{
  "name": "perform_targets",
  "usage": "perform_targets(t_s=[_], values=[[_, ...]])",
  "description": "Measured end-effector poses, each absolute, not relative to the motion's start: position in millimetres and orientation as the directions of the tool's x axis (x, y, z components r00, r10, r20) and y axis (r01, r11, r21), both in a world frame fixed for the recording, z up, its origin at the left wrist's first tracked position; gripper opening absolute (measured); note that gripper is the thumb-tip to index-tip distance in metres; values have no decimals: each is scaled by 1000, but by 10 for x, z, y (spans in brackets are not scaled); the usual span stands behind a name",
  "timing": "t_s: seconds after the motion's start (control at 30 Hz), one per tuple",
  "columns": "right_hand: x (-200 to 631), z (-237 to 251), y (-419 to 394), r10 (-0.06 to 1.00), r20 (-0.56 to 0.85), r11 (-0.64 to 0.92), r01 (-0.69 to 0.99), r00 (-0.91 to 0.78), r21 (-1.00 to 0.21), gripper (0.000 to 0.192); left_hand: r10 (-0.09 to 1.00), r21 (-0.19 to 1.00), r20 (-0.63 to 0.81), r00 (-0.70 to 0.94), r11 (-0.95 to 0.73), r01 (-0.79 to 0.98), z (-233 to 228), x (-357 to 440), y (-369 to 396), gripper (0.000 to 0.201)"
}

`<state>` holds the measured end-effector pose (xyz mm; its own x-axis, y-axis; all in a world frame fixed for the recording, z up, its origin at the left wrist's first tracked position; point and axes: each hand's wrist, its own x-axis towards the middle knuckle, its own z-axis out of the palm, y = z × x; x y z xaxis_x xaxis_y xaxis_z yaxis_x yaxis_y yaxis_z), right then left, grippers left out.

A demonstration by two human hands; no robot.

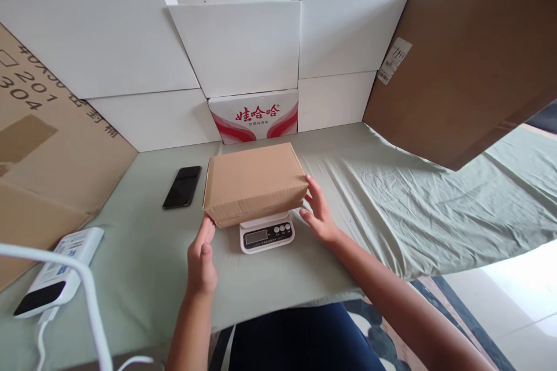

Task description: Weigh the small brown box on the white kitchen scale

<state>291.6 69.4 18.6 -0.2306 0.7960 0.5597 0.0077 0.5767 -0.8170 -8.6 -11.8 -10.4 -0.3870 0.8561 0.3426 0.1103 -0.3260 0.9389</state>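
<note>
My left hand (201, 258) and right hand (319, 214), both released, flank the cardboard box (255, 182) resting on the scale (267, 233).

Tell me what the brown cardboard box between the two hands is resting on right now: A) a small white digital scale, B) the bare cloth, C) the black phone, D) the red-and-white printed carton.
A: the brown cardboard box sits on the small white scale, whose display and buttons stick out below its front edge; the black phone lies apart on the cloth, to its left.
</note>
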Motion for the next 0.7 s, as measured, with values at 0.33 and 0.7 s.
perform_targets(t_s=[0.33,0.7], values=[[2918,166,714,792,577,591,18,-199,-806,72,856,940,340,-390,-322,114,-80,-81,-127,96],[2936,200,719,833,527,538,26,-170,-843,78,862,941,335,-382,-325,92,24,-24,-126,90]])
